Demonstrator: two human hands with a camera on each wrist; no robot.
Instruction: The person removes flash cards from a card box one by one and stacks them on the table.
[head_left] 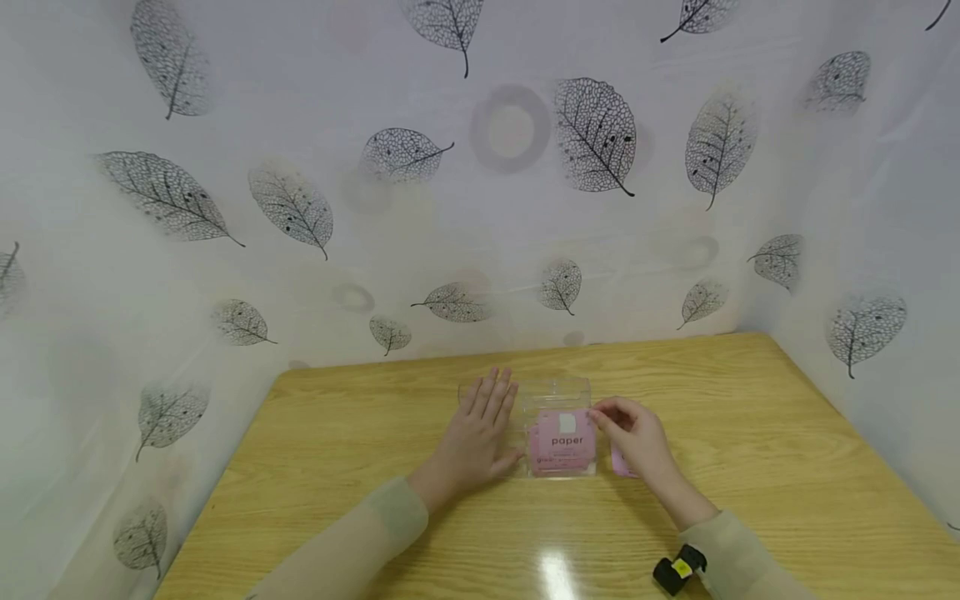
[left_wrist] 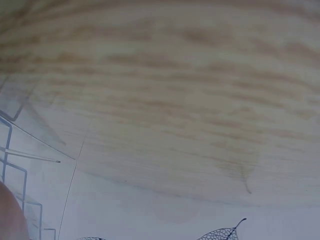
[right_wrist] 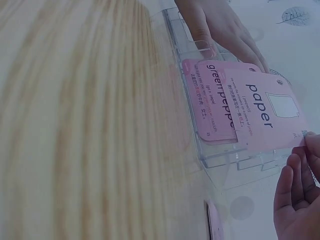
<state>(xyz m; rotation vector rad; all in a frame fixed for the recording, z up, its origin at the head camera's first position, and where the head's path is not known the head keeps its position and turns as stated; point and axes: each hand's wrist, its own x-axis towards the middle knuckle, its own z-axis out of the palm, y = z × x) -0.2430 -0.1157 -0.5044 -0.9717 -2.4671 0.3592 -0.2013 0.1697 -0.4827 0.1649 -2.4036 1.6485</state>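
Note:
A clear plastic stepped card holder (head_left: 555, 389) stands on the wooden table. My right hand (head_left: 634, 436) pinches the corner of a pink flashcard printed "paper" (right_wrist: 265, 112) between thumb and fingers. That card overlaps another pink flashcard reading "green pepper" (right_wrist: 207, 107), which rests in the front of the holder. My left hand (head_left: 474, 433) lies at the holder's left side with fingers extended, its thumb right at the holder's edge. In the left wrist view, part of the holder's stepped side (left_wrist: 25, 185) shows at the lower left.
More pink cards (head_left: 622, 462) lie on the table (head_left: 337, 450) just right of the holder, partly under my right hand. A black strap with a yellow mark (head_left: 680, 568) is on my right wrist. Leaf-patterned white curtain (head_left: 495, 225) encloses the table's back and sides.

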